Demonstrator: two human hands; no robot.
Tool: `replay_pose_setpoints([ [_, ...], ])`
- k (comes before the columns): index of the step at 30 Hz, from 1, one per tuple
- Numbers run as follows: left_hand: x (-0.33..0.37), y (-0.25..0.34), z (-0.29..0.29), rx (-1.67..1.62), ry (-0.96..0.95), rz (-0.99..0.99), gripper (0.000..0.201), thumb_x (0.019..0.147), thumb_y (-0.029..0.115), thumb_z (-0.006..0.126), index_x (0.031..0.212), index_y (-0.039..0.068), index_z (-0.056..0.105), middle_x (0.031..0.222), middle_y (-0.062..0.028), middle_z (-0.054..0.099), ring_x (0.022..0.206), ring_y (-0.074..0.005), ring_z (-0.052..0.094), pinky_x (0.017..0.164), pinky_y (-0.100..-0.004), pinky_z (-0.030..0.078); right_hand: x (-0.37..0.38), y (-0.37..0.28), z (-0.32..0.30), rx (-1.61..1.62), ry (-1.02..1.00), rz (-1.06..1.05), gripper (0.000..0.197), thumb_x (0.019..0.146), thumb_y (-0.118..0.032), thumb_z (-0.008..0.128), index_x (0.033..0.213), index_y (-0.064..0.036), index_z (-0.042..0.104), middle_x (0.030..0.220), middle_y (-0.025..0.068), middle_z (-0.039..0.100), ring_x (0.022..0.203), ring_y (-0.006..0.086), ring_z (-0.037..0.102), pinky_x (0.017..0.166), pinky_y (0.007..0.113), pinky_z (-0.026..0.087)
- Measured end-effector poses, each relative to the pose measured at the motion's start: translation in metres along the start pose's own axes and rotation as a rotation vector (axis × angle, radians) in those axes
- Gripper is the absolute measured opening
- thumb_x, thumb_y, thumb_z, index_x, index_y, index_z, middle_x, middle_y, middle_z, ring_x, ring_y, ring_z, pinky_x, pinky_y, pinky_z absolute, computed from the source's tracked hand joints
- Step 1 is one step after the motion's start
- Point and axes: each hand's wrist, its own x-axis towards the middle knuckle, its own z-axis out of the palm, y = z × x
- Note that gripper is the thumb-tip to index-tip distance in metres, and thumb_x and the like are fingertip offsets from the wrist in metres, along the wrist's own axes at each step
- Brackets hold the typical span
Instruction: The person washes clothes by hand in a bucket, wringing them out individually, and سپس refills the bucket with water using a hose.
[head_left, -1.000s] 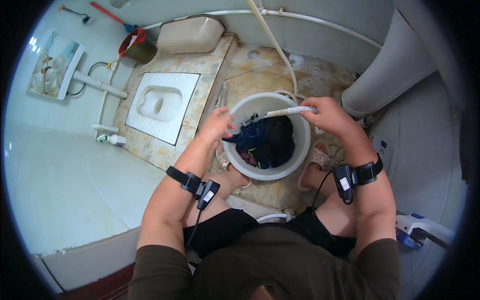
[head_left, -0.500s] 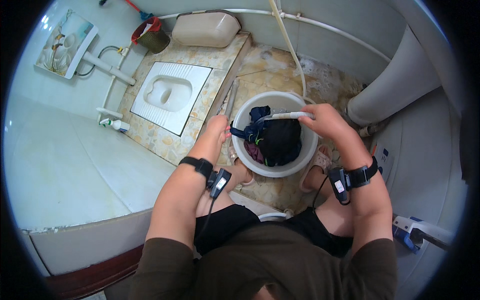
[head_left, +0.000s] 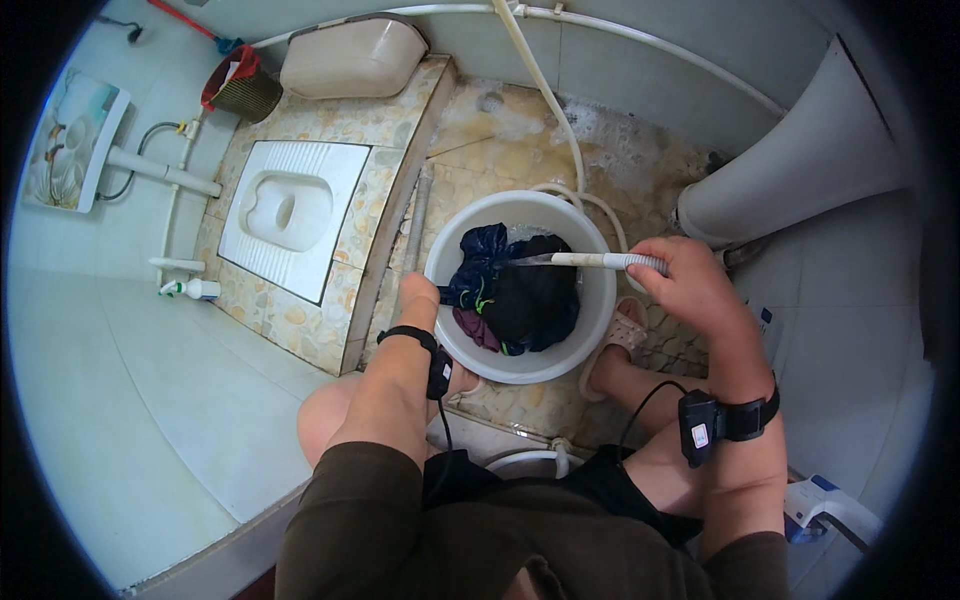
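Observation:
A white plastic tub [head_left: 525,372] stands on the tiled floor between my feet, with wet clothes in it. Inside lie a navy garment [head_left: 482,248], a black one [head_left: 535,300] and a purple cloth [head_left: 474,328]. My right hand [head_left: 685,277] is closed round the ribbed end of a white hose [head_left: 580,259], which points left over the tub; water runs from its tip onto the clothes. At the tub's left rim, my left hand [head_left: 420,289] grips a corner of the navy garment; its fingers are partly hidden.
Left of the tub, a squat toilet [head_left: 290,208] is set in a raised tiled step. Beyond are a waste bin [head_left: 245,92] and a spray bottle [head_left: 198,289]. A white pedestal [head_left: 790,160] rises at the right. Behind the tub, a hose loops over wet floor.
My view has shifted, so the tub appears lower and further left. The navy garment is spread more inside the tub. My right hand still holds the hose over it.

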Motion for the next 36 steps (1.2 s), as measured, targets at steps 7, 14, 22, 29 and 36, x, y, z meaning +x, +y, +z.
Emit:
replay_pose_setpoints([
  [7, -0.018, 0.038, -0.023, -0.978, -0.612, 0.091, 0.009, 0.073, 0.013, 0.059, 0.079, 0.007, 0.057, 0.068, -0.0002, 0.055, 0.057, -0.0075, 0.050, 0.051, -0.0180, 0.041, 0.008, -0.006, -0.005, 0.010, -0.001, 0.058, 0.025, 0.071, -0.021, 0.054, 0.086, -0.0015, 0.059, 0.069, 0.0165, 0.058, 0.061, 0.0289, 0.055, 0.058, 0.034, 0.042],
  [14, -0.051, 0.069, -0.030, -1.218, -0.973, 0.283, 0.017, 0.075, 0.012, 0.057, 0.090, 0.004, 0.055, 0.074, -0.0022, 0.056, 0.062, -0.0112, 0.052, 0.059, -0.0220, 0.043, 0.004, 0.000, 0.000, -0.018, 0.038, -0.021, 0.025, 0.073, -0.022, 0.053, 0.085, -0.0001, 0.057, 0.062, 0.0123, 0.055, 0.055, 0.0186, 0.050, 0.054, 0.030, 0.040],
  [22, -0.047, 0.044, -0.078, -0.569, -0.442, 0.252, 0.044, 0.072, 0.017, 0.056, 0.112, 0.007, 0.043, 0.086, -0.0087, 0.054, 0.072, -0.0171, 0.052, 0.063, -0.0310, 0.042, 0.005, -0.012, -0.003, -0.073, -0.063, 0.026, 0.028, 0.070, -0.024, 0.055, 0.085, -0.0009, 0.059, 0.073, 0.0187, 0.058, 0.067, 0.0308, 0.056, 0.061, 0.034, 0.043],
  [29, -0.090, 0.016, -0.139, -1.211, -0.427, -0.172, 0.025, 0.075, 0.015, 0.049, 0.099, 0.011, 0.042, 0.091, -0.0045, 0.044, 0.083, -0.0210, 0.046, 0.069, -0.0402, 0.039, -0.001, -0.022, 0.014, -0.129, -0.124, -0.051, 0.027, 0.069, -0.024, 0.057, 0.086, -0.0030, 0.060, 0.074, 0.0192, 0.057, 0.069, 0.0314, 0.056, 0.063, 0.035, 0.043],
  [36, -0.110, 0.011, -0.152, -1.375, -0.352, -0.142, 0.022, 0.076, 0.013, 0.046, 0.097, 0.009, 0.040, 0.092, -0.0063, 0.044, 0.088, -0.0235, 0.047, 0.071, -0.0412, 0.039, -0.008, -0.036, 0.027, -0.137, -0.118, -0.222, 0.025, 0.069, -0.024, 0.057, 0.084, -0.0038, 0.060, 0.075, 0.0182, 0.058, 0.072, 0.0324, 0.055, 0.066, 0.036, 0.043],
])
